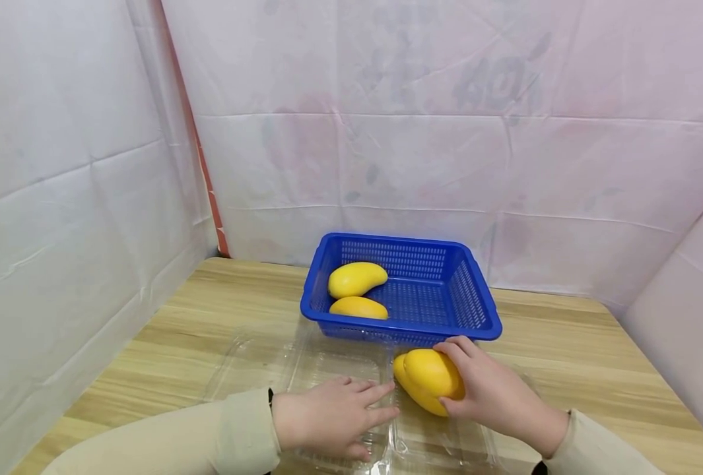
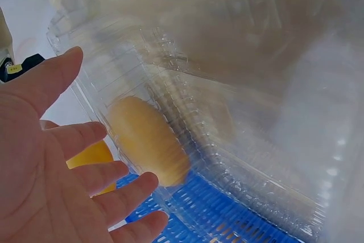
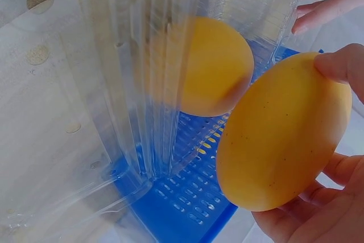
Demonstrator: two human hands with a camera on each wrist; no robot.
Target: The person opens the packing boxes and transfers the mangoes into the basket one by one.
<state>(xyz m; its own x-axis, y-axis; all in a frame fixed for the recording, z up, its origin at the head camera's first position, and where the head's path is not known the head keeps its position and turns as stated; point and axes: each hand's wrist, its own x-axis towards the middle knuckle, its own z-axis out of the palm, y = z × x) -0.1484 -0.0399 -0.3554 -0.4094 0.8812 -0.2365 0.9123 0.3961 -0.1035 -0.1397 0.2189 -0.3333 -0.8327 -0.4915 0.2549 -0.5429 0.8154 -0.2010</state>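
Note:
My right hand (image 1: 496, 389) grips a yellow mango (image 1: 434, 371), thumb on one side and fingers on the other. Beneath it, partly covered, another mango (image 1: 413, 390) lies at the right part of a clear plastic clamshell container (image 1: 342, 363). In the right wrist view, the held mango (image 3: 284, 135) shows small dark specks, and the second mango (image 3: 210, 66) is partly behind ribbed clear plastic. My left hand (image 1: 339, 417) is spread over the container's middle, fingers straight and holding nothing. In the left wrist view, its palm and fingers (image 2: 125, 194) are beside the clear plastic.
Behind the container stands a blue plastic basket (image 1: 399, 326) with two mangoes, one farther back (image 1: 356, 278) and one near its front wall (image 1: 358, 307). A wood-grain table (image 1: 167, 343) lies underneath. Pale sheets (image 1: 410, 165) hang behind and on both sides.

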